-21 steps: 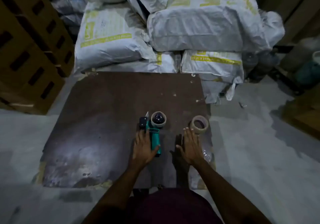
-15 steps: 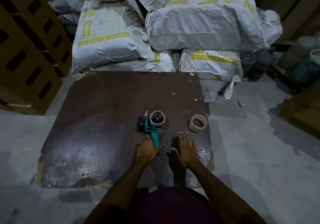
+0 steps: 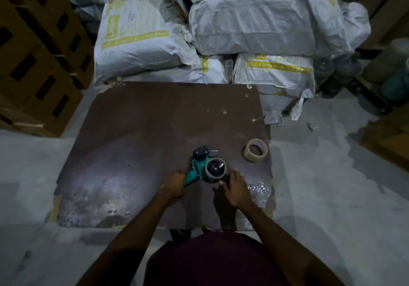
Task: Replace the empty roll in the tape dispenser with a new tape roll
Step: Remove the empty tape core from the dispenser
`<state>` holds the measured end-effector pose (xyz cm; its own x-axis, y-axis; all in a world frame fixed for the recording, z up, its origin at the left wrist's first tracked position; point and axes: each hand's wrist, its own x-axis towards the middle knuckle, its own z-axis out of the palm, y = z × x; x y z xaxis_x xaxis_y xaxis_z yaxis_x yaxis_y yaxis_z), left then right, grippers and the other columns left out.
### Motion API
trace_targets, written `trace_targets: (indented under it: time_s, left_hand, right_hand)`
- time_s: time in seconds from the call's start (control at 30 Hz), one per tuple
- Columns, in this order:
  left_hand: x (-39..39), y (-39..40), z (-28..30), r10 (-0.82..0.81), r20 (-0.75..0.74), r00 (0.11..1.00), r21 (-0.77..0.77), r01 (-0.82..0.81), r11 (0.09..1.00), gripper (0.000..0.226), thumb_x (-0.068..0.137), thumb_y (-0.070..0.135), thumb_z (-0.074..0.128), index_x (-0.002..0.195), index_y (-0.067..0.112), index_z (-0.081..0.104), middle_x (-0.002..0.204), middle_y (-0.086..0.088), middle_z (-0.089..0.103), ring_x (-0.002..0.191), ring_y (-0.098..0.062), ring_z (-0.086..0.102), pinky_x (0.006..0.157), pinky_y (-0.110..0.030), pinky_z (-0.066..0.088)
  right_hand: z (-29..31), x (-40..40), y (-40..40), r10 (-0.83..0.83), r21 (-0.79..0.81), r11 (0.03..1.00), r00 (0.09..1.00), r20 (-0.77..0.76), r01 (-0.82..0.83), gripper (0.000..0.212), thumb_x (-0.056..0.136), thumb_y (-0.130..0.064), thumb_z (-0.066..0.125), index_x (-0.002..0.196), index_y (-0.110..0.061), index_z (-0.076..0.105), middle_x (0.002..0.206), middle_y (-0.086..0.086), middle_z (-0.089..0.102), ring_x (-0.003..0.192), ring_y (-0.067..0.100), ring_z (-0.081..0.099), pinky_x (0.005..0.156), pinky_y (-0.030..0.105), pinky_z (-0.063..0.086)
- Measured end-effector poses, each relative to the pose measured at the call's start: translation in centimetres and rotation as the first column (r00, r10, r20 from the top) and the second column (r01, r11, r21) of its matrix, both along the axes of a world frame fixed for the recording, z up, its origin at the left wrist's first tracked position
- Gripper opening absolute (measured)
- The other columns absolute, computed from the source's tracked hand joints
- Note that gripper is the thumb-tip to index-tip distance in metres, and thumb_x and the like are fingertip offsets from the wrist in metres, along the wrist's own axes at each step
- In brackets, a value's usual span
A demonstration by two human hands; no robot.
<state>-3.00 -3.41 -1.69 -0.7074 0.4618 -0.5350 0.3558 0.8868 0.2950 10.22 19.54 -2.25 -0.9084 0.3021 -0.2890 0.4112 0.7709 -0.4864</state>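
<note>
- A stack of brown cardboard boxes [image 3: 37, 64] with dark rectangular marks stands at the far left, on the grey floor [image 3: 332, 197].
- White woven sacks [image 3: 254, 24] with yellow print are piled along the far edge of a dark brown board [image 3: 132, 131], which lies flat on the floor.
- The left hand [image 3: 173, 185] is curled round the green handle of the tape dispenser [image 3: 197, 170], gripping it near the board's front middle.
- The dispenser is tilted, its handle pointing toward the person and its black head [image 3: 200, 152] pointing away; whether it rests on the board or is lifted off it cannot be told in the dim light.
- The empty roll [image 3: 215, 170], a thin pale ring round a dark hub, sits on the dispenser, to the right of the green body.
- The right hand [image 3: 238, 191] reaches in from the right with fingers spread and fairly straight; its fingertips [image 3: 231, 175] are at the near-right side of the empty roll, grasping nothing that can be made out, and actual contact is too dark to confirm.
- A crumpled piece of clear plastic [image 3: 259, 189] lies on the board just right of the right hand.
- The new tape roll [image 3: 256, 150], pale beige, lies flat on the board near its right edge, beyond and to the right of the dispenser, apart from both hands.
- Dark round containers [image 3: 332, 71] stand at the far right behind the sacks.
</note>
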Motion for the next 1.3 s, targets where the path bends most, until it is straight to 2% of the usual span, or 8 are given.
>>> trace_targets:
  time_s: [0.2, 0.3, 0.37, 0.47, 0.67, 0.83, 1.07, 1.3]
  left_hand:
    - [0.7, -0.7, 1.3, -0.119, -0.192, 0.974, -0.084, 0.104, 0.991, 0.061, 0.078, 0.022, 0.066, 0.138, 0.02, 0.051, 0.125, -0.014, 0.058, 0.116, -0.036, 0.057, 0.102, -0.046, 0.044]
    - [3.2, 1.0, 2.5, -0.002, -0.316, 0.949, 0.018, 0.008, 1.0, 0.054, 0.078, 0.021, 0.064, 0.131, 0.015, 0.053, 0.12, -0.012, 0.055, 0.11, -0.032, 0.052, 0.093, -0.043, 0.047]
    - [4.9, 2.3, 2.4, 0.132, -0.261, 0.956, 0.164, -0.091, 0.982, 0.04, 0.08, 0.017, 0.061, 0.12, 0.012, 0.058, 0.111, -0.01, 0.057, 0.102, -0.027, 0.055, 0.086, -0.043, 0.052]
    - [6.5, 4.4, 2.3, 0.287, 0.045, 0.957, 0.299, -0.287, 0.91, 0.01, 0.089, 0.017, 0.058, 0.087, 0.007, 0.061, 0.09, -0.012, 0.065, 0.082, -0.027, 0.063, 0.074, -0.04, 0.057]
    - [6.1, 7.0, 0.1, 0.459, 0.435, 0.775, 0.262, -0.597, 0.759, 0.046, 0.091, 0.052, 0.054, 0.103, 0.011, 0.072, 0.099, -0.017, 0.074, 0.093, -0.036, 0.071, 0.075, -0.037, 0.052]
    - [4.4, 8.5, -4.1, 0.57, 0.497, 0.654, 0.205, -0.727, 0.655, 0.048, 0.089, 0.041, 0.051, 0.111, 0.003, 0.069, 0.107, -0.023, 0.073, 0.098, -0.038, 0.071, 0.088, -0.046, 0.059]
    - [4.6, 8.2, -0.8, 0.57, 0.462, 0.679, 0.189, -0.704, 0.685, 0.042, 0.091, 0.034, 0.05, 0.107, -0.002, 0.066, 0.104, -0.023, 0.071, 0.091, -0.037, 0.072, 0.081, -0.048, 0.062]
    - [4.2, 7.3, 0.3, 0.485, 0.536, 0.691, 0.184, -0.656, 0.732, 0.03, 0.096, 0.026, 0.05, 0.116, 0.008, 0.062, 0.108, -0.019, 0.069, 0.091, -0.034, 0.072, 0.073, -0.046, 0.064]
  right_hand:
    - [0.3, -0.9, -1.9, -0.107, -0.294, 0.95, 0.994, -0.006, 0.1, 0.048, 0.1, -0.04, 0.054, 0.142, -0.02, 0.046, 0.132, 0.012, 0.051, 0.119, 0.029, 0.056, 0.1, 0.036, 0.045]
    - [0.2, -1.1, -2.0, -0.156, -0.343, 0.927, 0.988, 0.007, 0.149, 0.048, 0.098, -0.034, 0.06, 0.142, -0.021, 0.048, 0.131, 0.013, 0.055, 0.119, 0.028, 0.056, 0.101, 0.034, 0.044]
    - [0.3, -1.3, -1.8, -0.194, -0.34, 0.923, 0.981, -0.01, 0.179, 0.044, 0.096, -0.028, 0.063, 0.137, -0.016, 0.054, 0.125, 0.012, 0.061, 0.116, 0.027, 0.057, 0.092, 0.027, 0.041]
    - [0.6, -1.4, -1.5, -0.273, -0.33, 0.907, 0.962, 0.009, 0.261, 0.033, 0.094, -0.019, 0.065, 0.122, -0.003, 0.057, 0.109, 0.011, 0.065, 0.1, 0.027, 0.062, 0.078, 0.023, 0.038]
    - [0.9, -1.4, -1.7, -0.298, -0.302, 0.9, 0.95, 0.097, 0.313, 0.023, 0.095, -0.018, 0.063, 0.108, -0.007, 0.049, 0.106, 0.02, 0.067, 0.094, 0.03, 0.063, 0.073, 0.03, 0.04]
    - [0.7, -1.9, -1.6, -0.299, -0.331, 0.878, 0.937, 0.183, 0.345, 0.034, 0.091, -0.021, 0.067, 0.119, -0.007, 0.054, 0.114, 0.011, 0.068, 0.104, 0.029, 0.065, 0.09, 0.041, 0.053]
    - [-2.3, -2.8, -1.4, -0.339, -0.374, 0.824, 0.899, 0.277, 0.426, 0.02, 0.088, -0.028, 0.064, 0.103, -0.014, 0.068, 0.104, 0.017, 0.074, 0.095, 0.034, 0.072, 0.085, 0.051, 0.059]
    - [2.5, -2.6, -2.3, -0.314, -0.369, 0.833, 0.902, 0.296, 0.412, 0.028, 0.093, -0.026, 0.068, 0.11, -0.004, 0.073, 0.108, 0.018, 0.074, 0.105, 0.031, 0.069, 0.08, 0.029, 0.049]
